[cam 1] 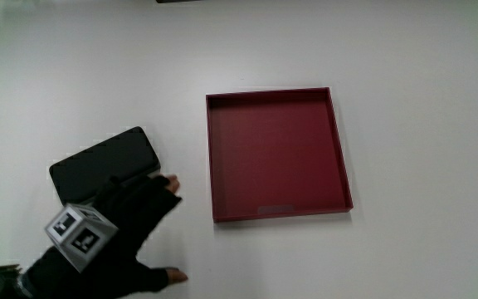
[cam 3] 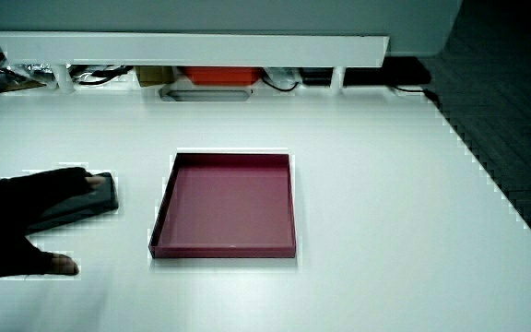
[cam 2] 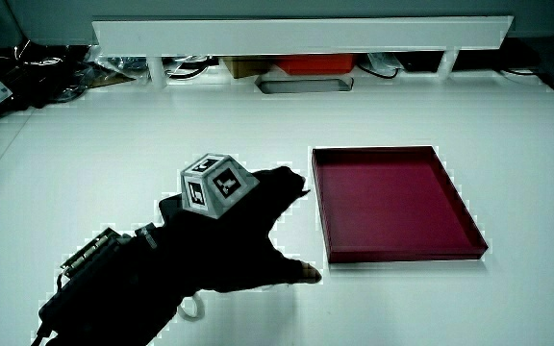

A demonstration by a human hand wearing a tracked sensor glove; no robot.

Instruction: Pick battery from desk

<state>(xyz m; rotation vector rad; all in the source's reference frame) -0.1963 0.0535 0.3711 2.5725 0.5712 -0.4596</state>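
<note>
The battery (cam 1: 106,158) is a flat black slab lying on the white desk beside a red tray (cam 1: 276,93). The gloved hand (cam 1: 131,224) rests over the battery's end nearer to the person, fingers spread and thumb held apart, gripping nothing. A patterned cube (cam 1: 80,235) sits on the back of the hand. In a side view the hand (cam 2: 229,240) covers nearly all of the battery. In a side view the battery (cam 3: 100,195) sticks out from under the fingers of the hand (cam 3: 26,221), toward the tray (cam 3: 224,251).
The shallow square red tray (cam 2: 392,257) holds nothing. A low white partition (cam 2: 296,34) runs along the table's edge farthest from the person, with cables and small items (cam 2: 296,65) under it. Dark floor (cam 3: 514,138) shows past the table's edge.
</note>
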